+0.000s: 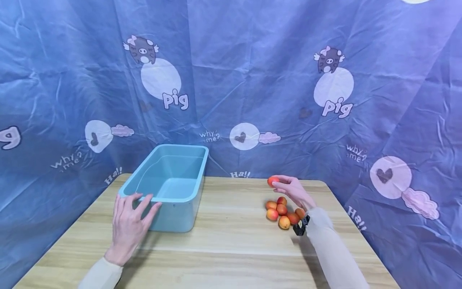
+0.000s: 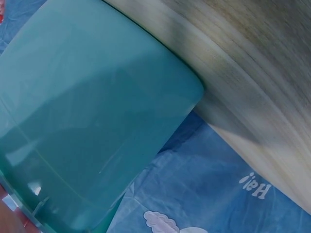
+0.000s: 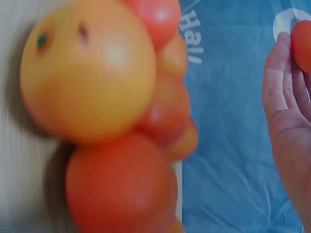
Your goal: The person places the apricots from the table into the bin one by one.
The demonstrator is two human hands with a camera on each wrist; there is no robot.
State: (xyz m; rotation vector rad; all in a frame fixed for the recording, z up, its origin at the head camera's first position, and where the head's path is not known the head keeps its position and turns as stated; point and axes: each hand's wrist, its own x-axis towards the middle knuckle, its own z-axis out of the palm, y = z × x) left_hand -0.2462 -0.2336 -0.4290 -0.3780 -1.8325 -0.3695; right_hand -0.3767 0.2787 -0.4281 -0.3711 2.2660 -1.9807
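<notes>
Head: fwd/down over table [image 1: 231, 257]; L wrist: close on bin [image 2: 97, 97]; R wrist: v. close, fruit [image 3: 87, 73]; head shares both.

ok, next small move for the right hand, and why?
Probably carry the held fruit left to above the blue tub: the right hand has it raised clear of the table, the tub's open top lies to that side, and the left hand touches its near rim, perhaps steadying it.

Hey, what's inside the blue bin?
In the bin, only inner walls and some floor show. Its near wall hides the closest floor, so anything lying there can't be seen.
</notes>
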